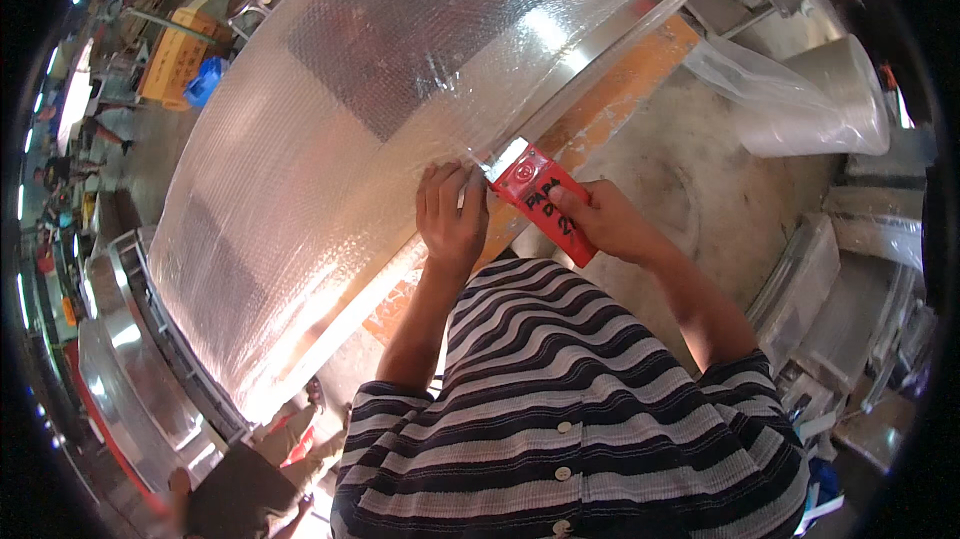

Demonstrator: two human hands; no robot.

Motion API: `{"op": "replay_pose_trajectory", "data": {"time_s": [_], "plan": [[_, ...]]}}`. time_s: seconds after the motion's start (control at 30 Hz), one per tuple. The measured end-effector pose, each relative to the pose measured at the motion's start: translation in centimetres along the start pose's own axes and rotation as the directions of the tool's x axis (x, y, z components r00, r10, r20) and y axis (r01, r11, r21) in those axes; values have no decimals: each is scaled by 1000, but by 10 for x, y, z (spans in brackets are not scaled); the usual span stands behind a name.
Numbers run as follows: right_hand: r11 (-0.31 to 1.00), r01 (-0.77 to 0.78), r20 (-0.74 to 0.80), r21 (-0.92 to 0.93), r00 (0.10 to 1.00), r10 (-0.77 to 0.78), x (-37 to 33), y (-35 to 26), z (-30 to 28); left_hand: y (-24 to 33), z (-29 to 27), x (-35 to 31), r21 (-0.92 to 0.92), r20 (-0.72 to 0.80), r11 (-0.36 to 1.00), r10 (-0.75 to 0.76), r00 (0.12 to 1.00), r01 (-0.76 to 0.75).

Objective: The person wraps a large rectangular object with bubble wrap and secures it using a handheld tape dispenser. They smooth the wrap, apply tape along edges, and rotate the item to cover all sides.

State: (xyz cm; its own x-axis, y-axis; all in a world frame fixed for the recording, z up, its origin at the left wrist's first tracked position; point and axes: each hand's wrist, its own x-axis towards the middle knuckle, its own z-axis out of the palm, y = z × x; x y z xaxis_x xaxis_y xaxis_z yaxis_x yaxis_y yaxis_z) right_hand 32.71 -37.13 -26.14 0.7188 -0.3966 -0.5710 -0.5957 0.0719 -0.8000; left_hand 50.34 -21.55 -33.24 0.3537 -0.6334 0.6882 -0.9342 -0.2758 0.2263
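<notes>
A large panel-like piece covered in clear bubble wrap [300,169] stretches across the view in front of me. My left hand [452,214] is at its near edge, fingers curled against the wrap and seemingly pinching it. In my right hand [605,224] is a red box-shaped tool [545,201] with a silvery-white end and black handwriting. The thumb lies across its top face. That pale end touches or nearly touches the wrap beside my left fingertips. What the tool is, I cannot tell.
Under the wrapped piece runs a scuffed orange-brown board [635,84]. A big roll of clear wrap [825,104] stands at the right. Wrapped pieces [835,309] are stacked lower right. Far left are a cardboard box [178,54] and people; another person [290,449] is at lower left.
</notes>
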Motion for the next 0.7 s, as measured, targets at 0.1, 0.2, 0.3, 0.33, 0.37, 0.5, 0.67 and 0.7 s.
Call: {"op": "replay_pose_trajectory", "data": {"time_s": [0.1,0.2,0.3,0.33,0.37,0.5,0.67,0.7], "plan": [[998,42,-14,38,999,-41,-1,4,0,7,-2,-1,118,-36,993,28,999,-23],[998,47,25,38,999,-48,2,15,-7,11,-2,-7,174,-43,984,45,998,-37],[999,42,84,12,996,-43,-1,7,-12,11,-2,-9,179,13,984,19,1000,-21],[999,41,102,6,994,-42,-3,2,-12,11,-2,-8,177,40,984,3,999,-10],[998,64,83,4,994,-64,-3,2,-13,15,-4,0,179,49,984,-15,999,6],[994,98,69,45,992,-101,-2,12,-16,14,-6,7,101,81,994,-53,995,45],[994,90,93,61,991,-95,-5,5,-21,17,1,0,208,61,978,-39,997,26],[995,88,94,39,991,-91,-5,4,-21,17,-1,0,229,68,973,-23,997,6]]}}
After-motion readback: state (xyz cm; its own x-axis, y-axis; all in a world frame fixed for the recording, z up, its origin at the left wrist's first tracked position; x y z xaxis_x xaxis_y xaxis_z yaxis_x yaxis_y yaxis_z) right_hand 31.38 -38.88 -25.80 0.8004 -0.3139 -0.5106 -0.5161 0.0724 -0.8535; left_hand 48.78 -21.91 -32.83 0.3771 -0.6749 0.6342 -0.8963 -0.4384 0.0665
